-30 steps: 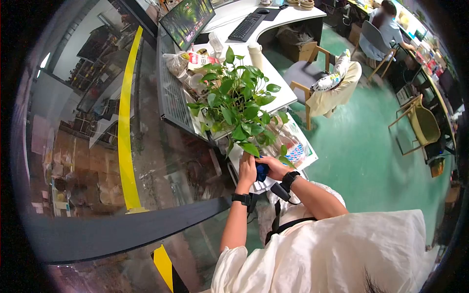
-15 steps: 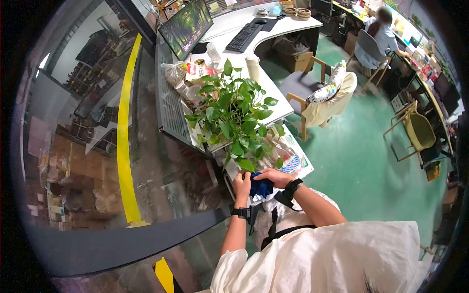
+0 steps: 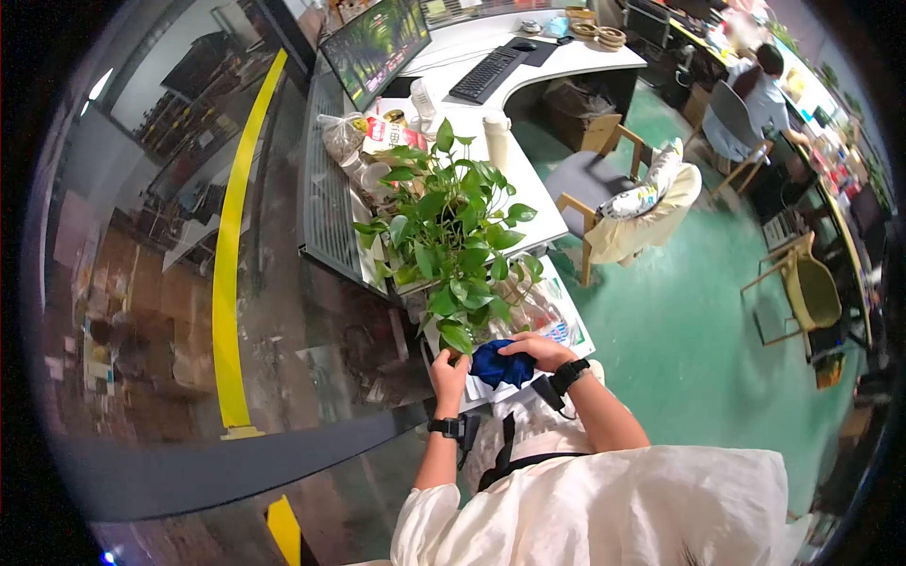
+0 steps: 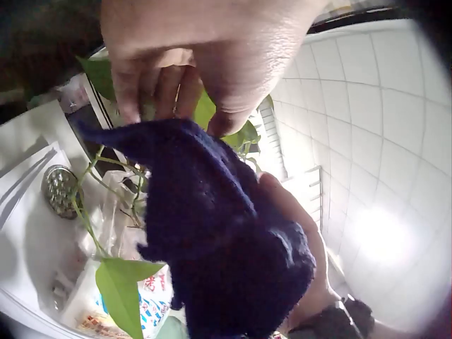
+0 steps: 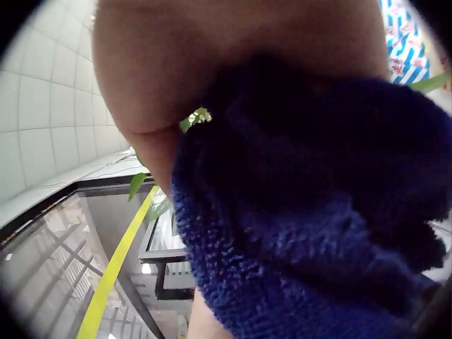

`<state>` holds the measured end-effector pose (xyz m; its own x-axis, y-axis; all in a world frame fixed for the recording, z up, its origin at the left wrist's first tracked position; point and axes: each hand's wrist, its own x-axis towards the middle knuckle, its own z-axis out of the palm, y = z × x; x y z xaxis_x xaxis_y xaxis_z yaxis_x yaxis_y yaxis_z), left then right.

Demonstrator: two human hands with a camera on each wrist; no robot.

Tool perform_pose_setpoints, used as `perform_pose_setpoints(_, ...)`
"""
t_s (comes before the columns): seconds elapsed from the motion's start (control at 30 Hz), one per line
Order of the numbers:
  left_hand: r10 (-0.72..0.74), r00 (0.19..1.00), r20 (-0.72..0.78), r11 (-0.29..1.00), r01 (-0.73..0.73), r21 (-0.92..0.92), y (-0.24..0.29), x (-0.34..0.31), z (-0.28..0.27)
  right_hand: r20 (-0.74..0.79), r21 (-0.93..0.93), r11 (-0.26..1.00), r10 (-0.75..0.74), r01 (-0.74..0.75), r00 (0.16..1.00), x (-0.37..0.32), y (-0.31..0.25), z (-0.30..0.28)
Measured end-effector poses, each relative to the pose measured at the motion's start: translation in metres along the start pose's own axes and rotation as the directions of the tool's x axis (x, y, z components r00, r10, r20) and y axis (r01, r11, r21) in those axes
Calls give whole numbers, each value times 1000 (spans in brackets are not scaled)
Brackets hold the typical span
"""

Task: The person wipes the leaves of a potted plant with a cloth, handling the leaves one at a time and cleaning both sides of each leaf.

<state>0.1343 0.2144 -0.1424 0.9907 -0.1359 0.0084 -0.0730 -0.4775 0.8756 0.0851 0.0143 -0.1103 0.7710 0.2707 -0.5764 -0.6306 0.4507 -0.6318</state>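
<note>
A dark blue knitted cloth (image 3: 502, 366) hangs bunched between both hands, below the leaves of a potted plant (image 3: 458, 222). My right hand (image 3: 540, 351) grips its right side, thumb on top; in the right wrist view the cloth (image 5: 296, 233) covers most of the fingers. My left hand (image 3: 450, 375) is at the cloth's left edge, beside a low leaf (image 3: 456, 336). In the left wrist view, the left hand's (image 4: 205, 56) curled fingers and thumb meet the top edge of the cloth (image 4: 226, 240), with leaves behind them.
Plastic-wrapped items (image 3: 533, 307) lie right of the plant. On the white desk (image 3: 543, 203) stand a pale bottle (image 3: 496, 140), a keyboard (image 3: 489, 75) and a monitor (image 3: 376, 49). A glass partition is at left, a cushioned chair (image 3: 590, 184) at right. Someone (image 3: 755, 104) sits farther back.
The hands have moved slightly apart and down in the head view, the left one leftward. More of the blue cloth now shows between them, spread wider than before.
</note>
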Motion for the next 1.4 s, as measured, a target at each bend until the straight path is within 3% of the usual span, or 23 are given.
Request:
perform_pose_setpoints(0.07, -65, 997, -27, 998, 65, -12, -4, -5, 5, 33, 24, 999, -36, 35, 999, -2, -10, -17)
perform_pose_setpoints(0.13, -30, 994, -108, 999, 33, 23, -4, -11, 16, 79, 53, 996, -77, 73, 994, -10, -27, -34)
perform_pose_setpoints(0.17, -72, 991, -110, 997, 71, -10, -3, -15, 21, 142, 48, 999, -31, 25, 989, -16, -38, -49)
perform_pose_setpoints(0.27, -186, 966, -177, 980, 196, 42, 4, -26, 43, 117, 198, 973, -142, 117, 983, -29, -64, -84)
perform_pose_setpoints(0.37, -202, 930, -307, 978, 174, -117, 31, -40, 72, 103, 316, 939, -175, 134, 979, -31, -78, -138)
perform_pose_setpoints(0.43, -241, 903, -355, 970, 217, -108, 48, -49, 91, 94, 377, 916, -185, 137, 978, -47, -98, -159)
perform_pose_setpoints(0.6, -360, 824, -438, 933, 317, -172, 86, -73, 139, 89, 406, 913, -11, -27, 996, -51, -119, -217)
perform_pose_setpoints(0.67, -337, 816, -470, 941, 312, -133, 93, -83, 155, 133, 392, 914, 50, -99, 990, -46, -119, -239)
perform_pose_setpoints(1.07, -416, 786, -457, 909, 377, -178, 114, -110, 199, 97, 351, 922, 140, -166, 985, -56, -119, -288)
perform_pose_setpoints(1.4, -418, 753, -508, 906, 308, -289, 88, -143, 186, 111, 320, 940, 90, -121, 990, -54, -119, -263)
